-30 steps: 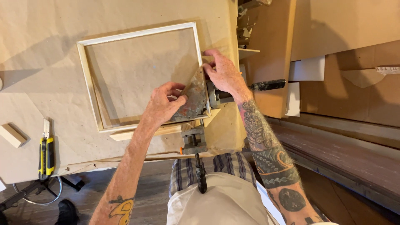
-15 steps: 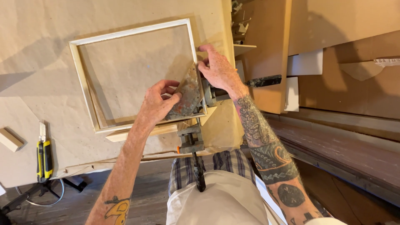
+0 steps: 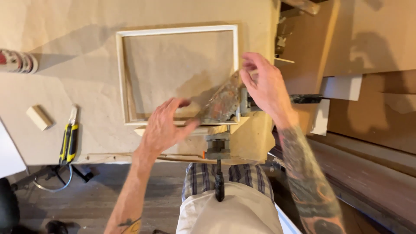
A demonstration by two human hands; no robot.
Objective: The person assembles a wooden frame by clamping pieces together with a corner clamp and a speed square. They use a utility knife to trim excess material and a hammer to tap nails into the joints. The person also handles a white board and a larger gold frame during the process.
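Note:
A pale wooden frame (image 3: 177,30) lies flat on a paper-covered bench (image 3: 78,39). Its near right corner sits in a rusty metal corner clamp (image 3: 223,104), whose screw handle (image 3: 219,184) points back toward my body. My left hand (image 3: 162,128) hovers over the frame's near rail just left of the clamp, fingers spread, holding nothing. My right hand (image 3: 264,84) hangs above the clamp's right side, fingers loose and apart, also empty. Both hands look motion-blurred.
Yellow-and-black pliers (image 3: 69,141) and a small wood block (image 3: 39,118) lie at the bench's left. A roll of tape (image 3: 17,61) sits at the far left edge. Brown boards (image 3: 372,39) and a white piece (image 3: 342,86) stand to the right. Dark floor lies below.
Both hands were pressing on the corner clamp and frame corner; now they have lifted off and spread apart. The view has shifted so the frame sits more to the right.

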